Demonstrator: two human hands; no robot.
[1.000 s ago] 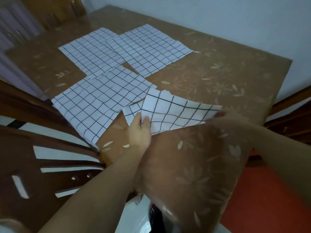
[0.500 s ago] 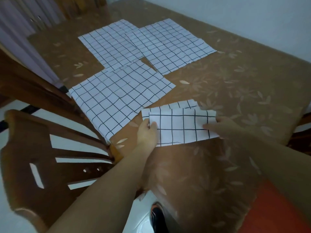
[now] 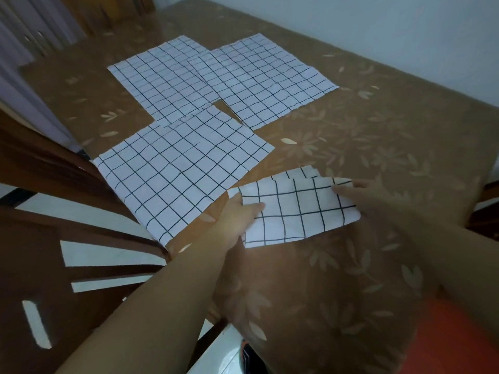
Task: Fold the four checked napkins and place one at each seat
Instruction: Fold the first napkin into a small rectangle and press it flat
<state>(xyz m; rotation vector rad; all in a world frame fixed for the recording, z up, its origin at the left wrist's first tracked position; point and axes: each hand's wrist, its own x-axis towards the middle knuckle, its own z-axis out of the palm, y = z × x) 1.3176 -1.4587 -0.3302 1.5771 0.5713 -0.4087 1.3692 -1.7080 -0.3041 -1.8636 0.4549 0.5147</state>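
A folded checked napkin (image 3: 294, 211) lies on the near part of the bench (image 3: 391, 130), which is covered in a brown cloth with a pale leaf-and-flower print. The napkin is doubled into a strip, and the corners of its lower layers stick out unevenly along the far edge. The left hand (image 3: 237, 215) holds the strip at its left end. The thumb lies across the top of the cloth and the fingers curl at the edge, so it pinches the fabric rather than just resting on it. The right hand (image 3: 367, 195) is blurred, but its fingers (image 3: 344, 188) look stretched out straight and lie flat on the strip's right end without gripping it. Three more checked napkins lie spread out flat beyond it. The nearest flat napkin (image 3: 178, 168) sits just to the left of the folded one and reaches the bench's left edge. Its far corner touches the far-left napkin (image 3: 162, 79). The far-right napkin (image 3: 264, 76) lies beside the far-left one and overlaps it slightly along their shared side. A dark wooden chair (image 3: 40, 238) with a slatted back stands against the bench's left side. A pale wall (image 3: 378, 22) runs behind the bench, and a patch of red floor (image 3: 459, 333) shows at the lower right.
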